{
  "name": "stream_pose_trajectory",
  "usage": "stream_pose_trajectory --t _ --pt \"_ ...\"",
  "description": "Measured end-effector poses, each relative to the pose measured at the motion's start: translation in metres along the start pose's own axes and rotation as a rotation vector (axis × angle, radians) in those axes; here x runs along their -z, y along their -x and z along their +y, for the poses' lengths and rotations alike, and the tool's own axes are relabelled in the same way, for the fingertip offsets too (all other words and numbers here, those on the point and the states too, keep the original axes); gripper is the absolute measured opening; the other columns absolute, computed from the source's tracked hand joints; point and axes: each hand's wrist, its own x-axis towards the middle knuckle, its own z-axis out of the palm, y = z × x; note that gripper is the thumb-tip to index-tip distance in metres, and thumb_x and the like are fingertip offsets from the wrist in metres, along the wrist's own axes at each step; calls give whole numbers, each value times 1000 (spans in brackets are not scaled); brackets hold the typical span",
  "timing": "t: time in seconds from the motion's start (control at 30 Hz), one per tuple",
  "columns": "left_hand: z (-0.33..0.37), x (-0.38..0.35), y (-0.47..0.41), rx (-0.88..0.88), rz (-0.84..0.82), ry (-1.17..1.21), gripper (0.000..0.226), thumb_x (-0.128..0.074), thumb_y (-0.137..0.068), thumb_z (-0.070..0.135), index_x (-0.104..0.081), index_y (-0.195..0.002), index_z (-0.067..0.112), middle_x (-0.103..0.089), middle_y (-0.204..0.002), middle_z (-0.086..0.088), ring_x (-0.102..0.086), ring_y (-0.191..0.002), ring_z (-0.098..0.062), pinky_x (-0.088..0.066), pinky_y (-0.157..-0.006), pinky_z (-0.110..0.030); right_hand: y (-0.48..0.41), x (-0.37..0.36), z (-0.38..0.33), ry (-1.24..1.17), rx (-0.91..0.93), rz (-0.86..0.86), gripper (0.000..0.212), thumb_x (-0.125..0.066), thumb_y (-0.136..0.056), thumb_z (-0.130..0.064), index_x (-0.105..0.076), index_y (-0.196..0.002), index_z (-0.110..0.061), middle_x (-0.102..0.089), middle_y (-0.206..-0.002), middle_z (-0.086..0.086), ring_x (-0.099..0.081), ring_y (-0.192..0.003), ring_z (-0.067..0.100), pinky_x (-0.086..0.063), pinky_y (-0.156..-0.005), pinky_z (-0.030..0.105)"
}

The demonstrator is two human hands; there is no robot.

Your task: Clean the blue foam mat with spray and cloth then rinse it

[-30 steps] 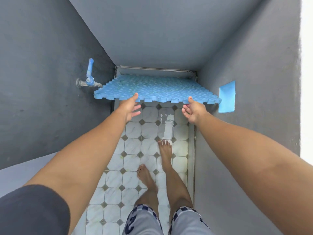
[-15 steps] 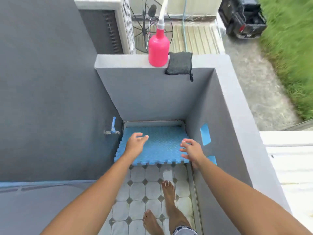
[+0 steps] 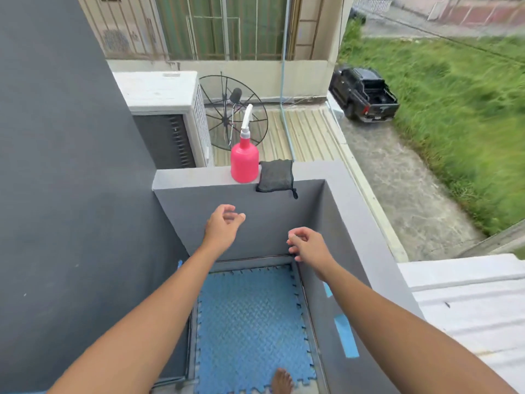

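Embossed foam mat (image 3: 250, 322), glossy plastic bottle (image 3: 244, 163), dark cloth (image 3: 276, 175).

Mat (image 3: 250, 322) btm cut off by frame; foot (image 3: 281, 381) too; grass (image 3: 454, 109) blurred.

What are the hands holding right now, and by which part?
Nothing. The left hand and right hand are both empty, fingers loosely curled; bottle and cloth sit on the ledge.
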Motion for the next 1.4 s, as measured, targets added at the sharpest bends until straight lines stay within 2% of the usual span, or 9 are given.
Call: stream_pose_trajectory --t 0.13,0.23,0.53,0.8,0.9,1.03,1.2,1.3,1.4 --pt "39 1 -55 -70 55 -18 44 -73 -95 32 -57 -132 15 -66 -116 1 -63 -105 -17 -53 -91 -35 -51 -2 -20 141 77 -24 9 -62 -96 -20 -68 -102 -16 -66 -87 -1 -63 -73 13 -52 -56 27" --pt "67 0 -100 -110 101 -45 52 -76 -93 34 -55 -136 16 -61 -120 3 -62 -111 -19 -53 -97 -37 -101 -5 -32 287 159 -23 6 -66 -93 -22 -68 -99 -22 -68 -93 -4 -63 -89 16 -52 -77 31" --pt "108 -30 -237 -138 122 -91 81 -83 -83 40 -45 -151 17 -50 -155 -1 -45 -144 -20 -38 -116 -37 -235 -15 -74 763 423 52 66 -60 -86 -4 -41 -145 -27 -38 -149 1 -33 -132 24 -47 -99 42" --pt "122 -58 -284 -213 114 210 44 -82 -86 38 -61 -124 35 -67 -117 -3 -71 -100 -20 -56 -83 -37 -280 -24 -34 1257 427 2 102 -81 -75 -29 -19 -156 -38 -24 -159 12 -20 -146 37 -27 -117 50" --pt "126 -59 -272 -256 168 221 10 -69 -98 36 -64 -106 40 -68 -95 8 -71 -64 -7 -51 -63 -27 -286 -30 -24 1256 522 147 89 -81 -72 -27 -37 -149 -36 -42 -146 13 -36 -133 38 -36 -103 51" --pt "116 -58 -248 -293 183 205 7 -65 -99 42 -69 -100 36 -74 -95 -12 -62 -50 -13 -53 -63 -33 -286 -36 -28 1150 608 266 51 -74 -74 -10 -61 -121 -26 -56 -120 9 -49 -111 35 -39 -89 47" --pt "93 -46 -193 -409 126 192 12 -57 -104 31 -63 -108 41 -69 -102 -3 -63 -53 -22 -53 -64 -31 -258 -40 -19 914 637 206 29 -61 -77 -9 -64 -104 -20 -58 -107 0 -52 -111 26 -31 -102 44" --pt "64 -38 -160 -441 109 169 25 -56 -106 26 -63 -128 34 -72 -113 -6 -69 -75 -24 -53 -67 -20 -222 -44 -6 721 508 233 8 -57 -87 -22 -57 -94 -21 -58 -103 -3 -52 -108 22 -31 -110 51" --pt "19 -29 -128 -332 70 136 33 -54 -103 32 -70 -126 15 -73 -110 7 -67 -92 -4 -49 -82 -19 -173 -51 15 528 377 318 10 -53 -93 -27 -55 -89 -18 -60 -102 -1 -52 -101 23 -38 -102 51"
